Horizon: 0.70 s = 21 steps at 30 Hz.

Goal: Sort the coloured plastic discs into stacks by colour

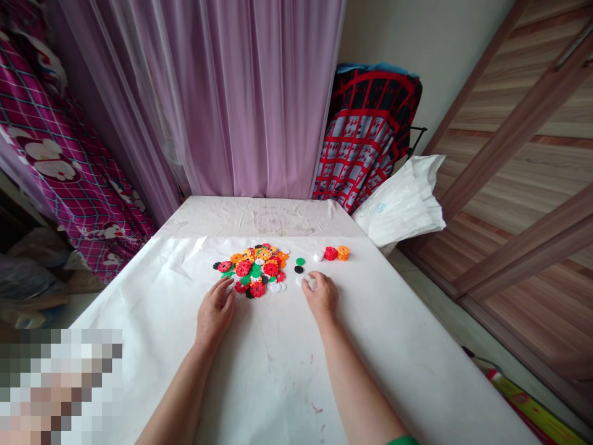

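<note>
Many notched, flower-shaped plastic discs lie in a loose pile [254,270] in red, orange, yellow, green, black and white. At the pile's near left edge is my left hand [217,311], its fingers apart and nothing visible in it. My right hand [323,296] is to the right of the pile, thumb and forefinger apart. Its thumb tip is at a white disc [299,280], touching or just beside it. Beyond that disc lie a black disc [299,269] and a green disc [301,261]. Farther right stand a white stack [317,256], a red stack [330,253] and an orange stack [343,253].
A white cloth covers the table [278,371]. A white bag [403,201] leans at its far right edge. Purple curtains [250,99] hang behind, with a red checked cloth [354,136] beside them. Wooden wardrobe doors [514,185] rise on the right.
</note>
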{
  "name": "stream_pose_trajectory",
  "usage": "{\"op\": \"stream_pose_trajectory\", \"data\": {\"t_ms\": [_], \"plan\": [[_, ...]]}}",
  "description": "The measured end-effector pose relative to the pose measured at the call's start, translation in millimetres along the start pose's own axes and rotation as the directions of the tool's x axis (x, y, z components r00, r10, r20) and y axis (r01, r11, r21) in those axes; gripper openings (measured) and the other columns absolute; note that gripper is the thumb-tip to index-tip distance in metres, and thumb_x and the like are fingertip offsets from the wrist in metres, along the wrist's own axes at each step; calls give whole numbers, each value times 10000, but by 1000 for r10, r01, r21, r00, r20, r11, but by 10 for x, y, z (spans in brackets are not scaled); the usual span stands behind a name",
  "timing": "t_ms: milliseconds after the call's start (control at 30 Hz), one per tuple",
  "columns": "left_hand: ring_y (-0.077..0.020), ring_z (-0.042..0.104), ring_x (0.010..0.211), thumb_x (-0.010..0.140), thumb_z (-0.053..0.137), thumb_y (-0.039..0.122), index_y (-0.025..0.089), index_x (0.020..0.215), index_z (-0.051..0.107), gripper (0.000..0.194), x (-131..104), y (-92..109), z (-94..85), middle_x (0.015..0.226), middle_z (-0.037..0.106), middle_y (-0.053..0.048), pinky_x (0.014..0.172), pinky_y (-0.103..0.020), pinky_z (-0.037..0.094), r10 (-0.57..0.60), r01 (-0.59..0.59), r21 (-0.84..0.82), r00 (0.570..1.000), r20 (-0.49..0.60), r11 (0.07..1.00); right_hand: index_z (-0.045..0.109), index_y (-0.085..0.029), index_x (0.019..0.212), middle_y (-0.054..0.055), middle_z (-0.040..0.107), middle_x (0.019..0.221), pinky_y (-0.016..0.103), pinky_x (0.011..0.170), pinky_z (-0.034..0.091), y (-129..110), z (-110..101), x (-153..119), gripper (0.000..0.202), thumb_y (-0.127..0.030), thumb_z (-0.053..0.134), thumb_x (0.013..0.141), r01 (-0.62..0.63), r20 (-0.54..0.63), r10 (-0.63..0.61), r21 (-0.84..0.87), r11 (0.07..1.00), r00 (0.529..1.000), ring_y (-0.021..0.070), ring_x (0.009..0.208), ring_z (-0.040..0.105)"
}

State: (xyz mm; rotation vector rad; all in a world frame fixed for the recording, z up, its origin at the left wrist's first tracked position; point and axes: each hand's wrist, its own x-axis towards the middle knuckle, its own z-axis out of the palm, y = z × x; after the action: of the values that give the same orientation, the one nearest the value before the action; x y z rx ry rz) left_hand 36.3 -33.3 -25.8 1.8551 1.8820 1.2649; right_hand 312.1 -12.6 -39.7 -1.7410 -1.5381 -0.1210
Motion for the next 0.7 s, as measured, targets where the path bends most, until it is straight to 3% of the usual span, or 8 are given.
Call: {"op": "stream_pose_trajectory", "data": {"t_ms": [67,133,267,567,700], "plan": [[-230,673,1086,861,498,373,246,1091,708,336,-2,0,1,1255,690,-55,931,-361,545,-1,2,-10,1000,2,1000,689,-200,926,60,732,926,313,778,419,147,-39,48,156,-281,637,803,-30,-2,30,3,1000,1000,218,850,601],[-230,675,1084,862,496,379,245,1100,705,344,-3,1,1,1264,686,-57,923,-363,548,-5,5,-15,1000,9,1000,693,-210,908,53,730,928,308,785,423,188,-51,71,136,-272,643,797,19,41,-19,9,1000,999,213,861,600],[-234,669,1098,860,497,384,243,1107,704,351,-2,1,-3,1271,682,-59,947,-375,539,-6,6,-18,1000,14,1000,701,-220,912,48,725,938,302,794,413,104,-32,79,127,-254,635,810,95,110,-94,-11,995,990,204,870,589],[-227,673,1088,843,502,361,248,1093,705,342,-1,21,-10,1261,688,-54,945,-361,539,-15,15,-19,1000,4,1000,699,-227,951,43,718,951,294,767,375,46,-52,101,147,-252,641,818,90,215,-75,-58,994,974,205,884,578],[-228,676,1082,839,504,361,249,1085,705,337,-1,30,-15,1252,692,-54,930,-359,546,-24,25,-22,1000,7,999,690,-215,922,43,713,947,294,773,358,50,-73,68,134,-250,659,796,44,184,-32,-63,997,982,206,884,569]]}}
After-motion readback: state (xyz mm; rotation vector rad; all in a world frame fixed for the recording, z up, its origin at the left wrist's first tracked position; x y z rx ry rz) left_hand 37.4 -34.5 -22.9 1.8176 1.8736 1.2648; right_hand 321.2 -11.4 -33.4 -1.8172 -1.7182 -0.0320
